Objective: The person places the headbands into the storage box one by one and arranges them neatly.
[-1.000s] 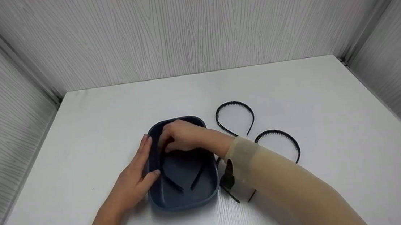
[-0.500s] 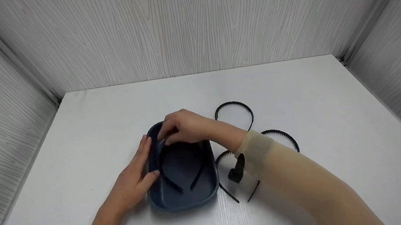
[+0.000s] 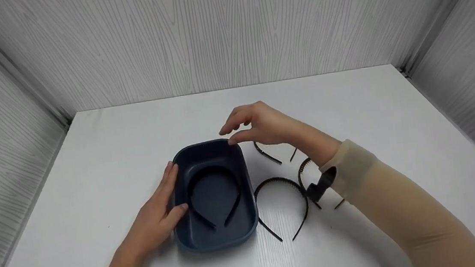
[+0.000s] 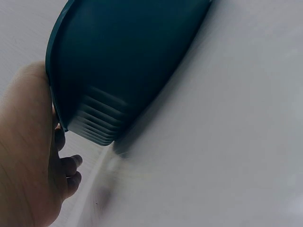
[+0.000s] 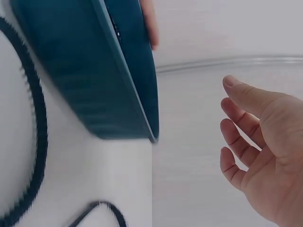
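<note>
Right hand point(image 3: 262, 125) has lifted out of the dark blue bin point(image 3: 248, 184) since a second ago; it was down inside at the far end, fingers on the band there. Now it hangs above the bin's 1 o'clock corner, fingers loosely spread, holding nothing. Right wrist view agrees: the palm point(image 5: 265, 156) is open and clear of the bin wall point(image 5: 94, 85).

Headband in the bin point(image 3: 213, 196) is let go. It lies flat on the floor, arch toward 12, tips toward 6. So one band looks stowed and the hand is free again.

Left hand point(image 3: 158, 213) has not shifted. It lies flat along the bin's 9 o'clock wall, fingers straight, thumb hooked just over the rim. Left wrist view shows the palm point(image 4: 28, 156) against the outer wall point(image 4: 132, 61).

Loose headbands on the table point(image 3: 367, 96), all on the bin's 3 o'clock side:
- nearest one point(image 3: 282, 207) just beside the bin wall, tips toward 6.
- far one point(image 3: 267, 153) largely under the right hand.
- third one point(image 3: 305, 172) mostly behind the right wrist and sleeve.

Room: wide bare table toward 12 and beyond the bands at 3. Panel walls close the left, back and right; the bin sits well apart from all three. The crowded spot is the gap between the bin and the nearest band.
</note>
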### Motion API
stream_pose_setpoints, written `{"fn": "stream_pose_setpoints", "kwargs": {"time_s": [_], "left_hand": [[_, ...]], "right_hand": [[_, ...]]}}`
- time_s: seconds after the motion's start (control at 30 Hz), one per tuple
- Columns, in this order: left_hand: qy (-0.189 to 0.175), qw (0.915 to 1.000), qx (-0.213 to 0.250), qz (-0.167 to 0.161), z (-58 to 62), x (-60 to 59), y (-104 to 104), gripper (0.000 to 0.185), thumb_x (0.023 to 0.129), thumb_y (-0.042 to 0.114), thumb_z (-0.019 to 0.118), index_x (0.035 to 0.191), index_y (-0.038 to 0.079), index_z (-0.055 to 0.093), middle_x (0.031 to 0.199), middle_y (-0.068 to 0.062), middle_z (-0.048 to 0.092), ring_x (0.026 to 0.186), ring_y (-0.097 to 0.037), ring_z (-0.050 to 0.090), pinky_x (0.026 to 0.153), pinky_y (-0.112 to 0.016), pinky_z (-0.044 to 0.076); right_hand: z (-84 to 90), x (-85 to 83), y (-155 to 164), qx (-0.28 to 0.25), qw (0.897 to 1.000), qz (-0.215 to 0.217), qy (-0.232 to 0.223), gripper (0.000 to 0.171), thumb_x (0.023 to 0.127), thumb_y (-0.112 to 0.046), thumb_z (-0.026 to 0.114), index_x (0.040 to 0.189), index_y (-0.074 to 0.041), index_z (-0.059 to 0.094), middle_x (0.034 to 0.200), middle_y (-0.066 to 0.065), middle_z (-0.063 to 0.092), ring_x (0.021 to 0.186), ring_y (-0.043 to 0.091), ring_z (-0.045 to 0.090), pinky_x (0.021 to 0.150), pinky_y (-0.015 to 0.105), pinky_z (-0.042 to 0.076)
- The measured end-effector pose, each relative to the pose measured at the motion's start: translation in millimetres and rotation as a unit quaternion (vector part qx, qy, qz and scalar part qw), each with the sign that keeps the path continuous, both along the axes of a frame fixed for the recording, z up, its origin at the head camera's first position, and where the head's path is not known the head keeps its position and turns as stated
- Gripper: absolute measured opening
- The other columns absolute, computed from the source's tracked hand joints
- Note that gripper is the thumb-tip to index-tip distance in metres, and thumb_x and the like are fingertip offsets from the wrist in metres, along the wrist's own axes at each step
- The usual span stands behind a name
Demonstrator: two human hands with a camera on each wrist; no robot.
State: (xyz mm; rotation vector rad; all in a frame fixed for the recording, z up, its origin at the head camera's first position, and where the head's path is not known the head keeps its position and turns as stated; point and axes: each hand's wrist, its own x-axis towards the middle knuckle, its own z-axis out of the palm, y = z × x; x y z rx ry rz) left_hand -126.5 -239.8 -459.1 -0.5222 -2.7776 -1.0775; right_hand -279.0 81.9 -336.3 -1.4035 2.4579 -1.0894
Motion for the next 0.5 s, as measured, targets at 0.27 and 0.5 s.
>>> {"fn": "stream_pose_setpoints", "kwargs": {"time_s": [0.27, 0.5], "left_hand": [[0.004, 1.0, -0.004, 0.005, -1.5, 1.8, -1.4, 0.086, 0.102, 0.022, 0.061, 0.173, 0.023, 0.012, 0.178, 0.001, 0.01, 0.162, -0.018, 0.015, 0.122, -0.014, 0.009], [0.011, 0.9999, -0.003, 0.004, -1.8, 1.7, -1.6, 0.087, 0.101, 0.02, 0.062, 0.173, 0.022, 0.014, 0.178, -0.002, 0.012, 0.162, -0.019, 0.016, 0.121, -0.014, 0.009]], "right_hand": [[-4.7, -9.7, 49.8, -0.014, 0.998, -0.045, -0.044, 0.022, 0.096, -0.016, 0.081, 0.118, -0.016, 0.083, 0.117, -0.004, 0.076, 0.11, 0.018, 0.069, 0.096, 0.044, 0.053], [-17.9, -13.8, 88.0, -0.009, 0.994, -0.084, -0.072, 0.021, 0.096, -0.017, 0.081, 0.116, -0.016, 0.083, 0.119, -0.003, 0.076, 0.114, 0.021, 0.067, 0.102, 0.049, 0.05]]}}
